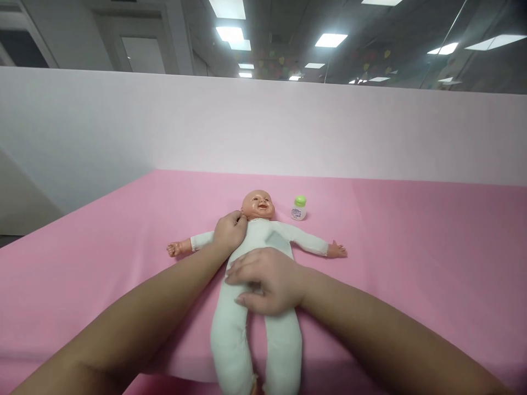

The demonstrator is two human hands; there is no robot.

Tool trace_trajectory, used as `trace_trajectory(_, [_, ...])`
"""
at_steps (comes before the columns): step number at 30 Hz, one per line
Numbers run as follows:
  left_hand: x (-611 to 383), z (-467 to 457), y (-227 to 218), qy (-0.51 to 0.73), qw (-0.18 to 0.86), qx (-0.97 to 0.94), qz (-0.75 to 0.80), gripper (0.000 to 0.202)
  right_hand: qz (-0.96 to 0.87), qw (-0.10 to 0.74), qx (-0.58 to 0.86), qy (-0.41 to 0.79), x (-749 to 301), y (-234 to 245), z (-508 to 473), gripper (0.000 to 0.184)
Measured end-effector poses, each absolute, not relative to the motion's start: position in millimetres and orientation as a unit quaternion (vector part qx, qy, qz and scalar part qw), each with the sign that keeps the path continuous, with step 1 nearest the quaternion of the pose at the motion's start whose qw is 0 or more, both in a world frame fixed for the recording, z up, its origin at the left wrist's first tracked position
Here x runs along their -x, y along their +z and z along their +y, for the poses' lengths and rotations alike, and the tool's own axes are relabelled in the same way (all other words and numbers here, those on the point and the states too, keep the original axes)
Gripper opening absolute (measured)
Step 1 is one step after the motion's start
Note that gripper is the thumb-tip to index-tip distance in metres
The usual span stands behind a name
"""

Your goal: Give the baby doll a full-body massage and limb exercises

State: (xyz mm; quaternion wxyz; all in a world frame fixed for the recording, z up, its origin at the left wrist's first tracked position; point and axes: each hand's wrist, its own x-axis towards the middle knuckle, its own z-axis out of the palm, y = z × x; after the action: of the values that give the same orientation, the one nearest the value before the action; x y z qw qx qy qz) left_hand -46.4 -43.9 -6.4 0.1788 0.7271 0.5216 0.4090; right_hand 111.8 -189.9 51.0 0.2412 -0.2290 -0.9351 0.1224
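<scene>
A baby doll [267,238] in a white bodysuit lies on its back on the pink table [411,258], arms spread, head toward the far wall. My left hand [230,233] pinches the suit's collar at the doll's shoulder, fingers closed on the fabric. My right hand [265,280] lies flat across the doll's belly and hips, fingers spread and pointing left. The doll's legs hang toward the near table edge.
A small white bottle with a green cap [299,208] stands upright just right of the doll's head. A pale partition wall [263,126] runs along the table's far side, with ceiling lights above it.
</scene>
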Motion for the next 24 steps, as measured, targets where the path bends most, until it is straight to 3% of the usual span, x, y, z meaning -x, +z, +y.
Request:
trace_trajectory(11, [51, -58, 6, 0.439, 0.245, -0.722, 0.475, 0.029, -0.875, 0.240, 0.417, 0.056, -163, 39, -136, 0.048])
trace_trajectory(17, [52, -90, 31, 0.442, 0.242, -0.771, 0.390, 0.014, -0.794, 0.297, 0.528, 0.047, -176, 36, -130, 0.028])
trace_trajectory(20, [48, -116, 44, 0.377, 0.339, -0.819, 0.269, 0.020, -0.738, 0.290, 0.608, 0.043, -185, 33, -121, 0.032])
trace_trajectory(24, [39, -149, 50, 0.321, 0.558, -0.742, 0.186, 0.013, -0.681, 0.274, 0.676, 0.056, -193, 28, -110, 0.034])
